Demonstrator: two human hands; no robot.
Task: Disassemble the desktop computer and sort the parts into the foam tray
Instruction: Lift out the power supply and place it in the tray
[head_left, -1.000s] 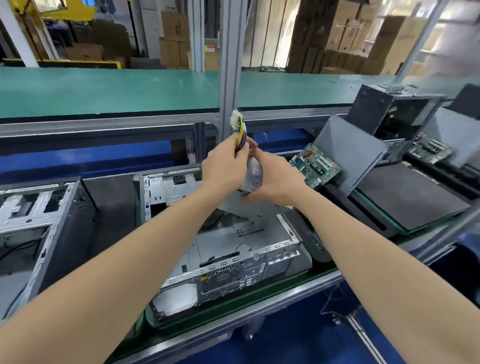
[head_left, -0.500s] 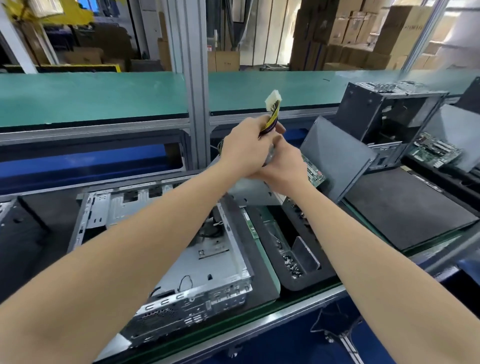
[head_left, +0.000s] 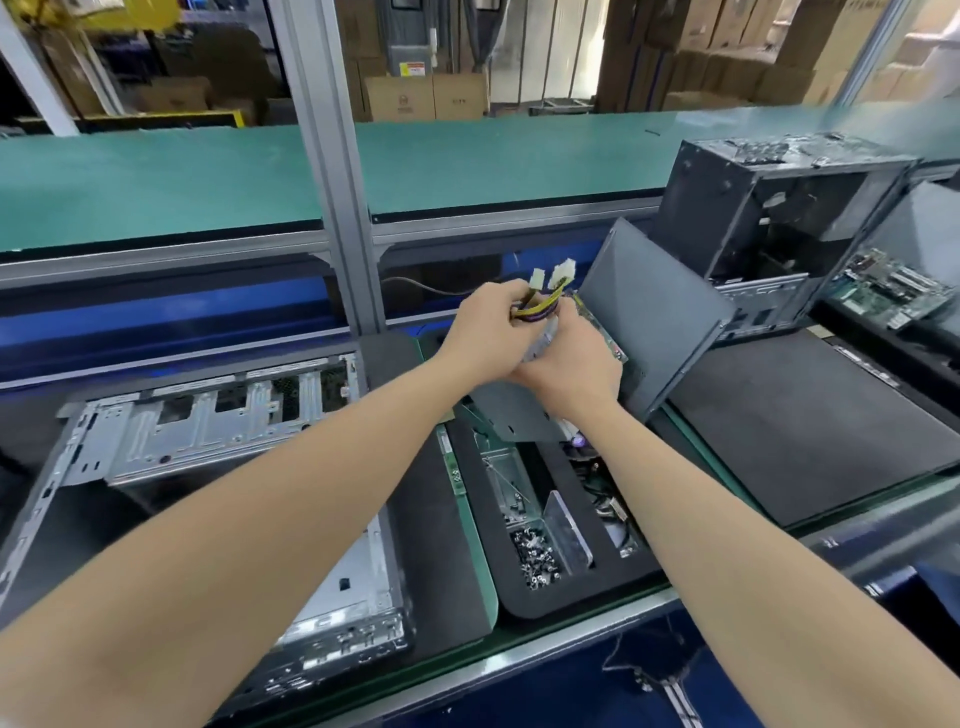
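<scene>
My left hand (head_left: 480, 338) grips a bundle of yellow and black power cables (head_left: 540, 304) with white plug connectors sticking up. My right hand (head_left: 576, 371) grips the grey metal power supply box (head_left: 511, 415) that the cables run from, holding it above the far end of the black foam tray (head_left: 566, 597). The tray holds a pile of small screws (head_left: 535, 558), a clear plastic piece and some cables. The opened desktop case (head_left: 218, 447) lies on its side to the left, mostly emptied.
A grey side panel (head_left: 654, 317) leans upright right of my hands, with a circuit board edge behind them. A second case (head_left: 779, 218) stands at the back right beside a flat black foam sheet (head_left: 810, 421). An aluminium post (head_left: 332, 171) rises behind.
My view has swung right, from above the open case to above the foam tray. Both hands carried the power supply and its cables rightward over the tray.
</scene>
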